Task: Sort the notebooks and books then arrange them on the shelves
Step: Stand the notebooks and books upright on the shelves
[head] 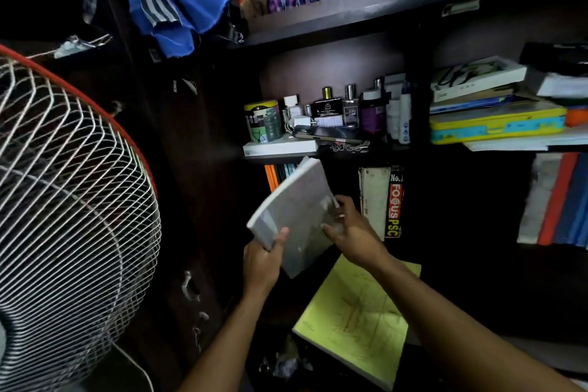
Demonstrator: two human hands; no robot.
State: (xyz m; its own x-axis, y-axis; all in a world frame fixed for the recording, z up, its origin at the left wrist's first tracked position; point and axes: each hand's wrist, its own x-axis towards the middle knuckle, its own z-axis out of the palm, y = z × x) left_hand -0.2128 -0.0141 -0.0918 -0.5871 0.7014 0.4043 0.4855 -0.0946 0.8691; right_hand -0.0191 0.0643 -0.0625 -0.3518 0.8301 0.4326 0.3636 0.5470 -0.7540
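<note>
Grey book (pixel 297 216): I hold it tilted in the air in front of the lower shelf, top corner just under the edge of the middle shelf (pixel 350 151), so I can turn it upright before it goes in.
Left grip (pixel 264 259): thumb and fingers pinch the book's lower left corner; it bears the weight from below.
Right grip (pixel 350 232): fingers curled on the book's right edge, thumb on the cover, steering the angle.
Gap: dark space between the orange spines (pixel 271 177) at the lower shelf's left end and the Focus book (pixel 394 200); I judge that is where this one belongs.
Yellow book (pixel 353 318): lies flat below my right arm, probably waiting its turn.
Bottles (pixel 350 108): crowd the middle shelf, so no room for books there.
Stack (pixel 496 108): flat, uneven pile in the right compartment, not yet sorted.
Fan (pixel 70 200): close on the left, so I keep my left elbow in.
</note>
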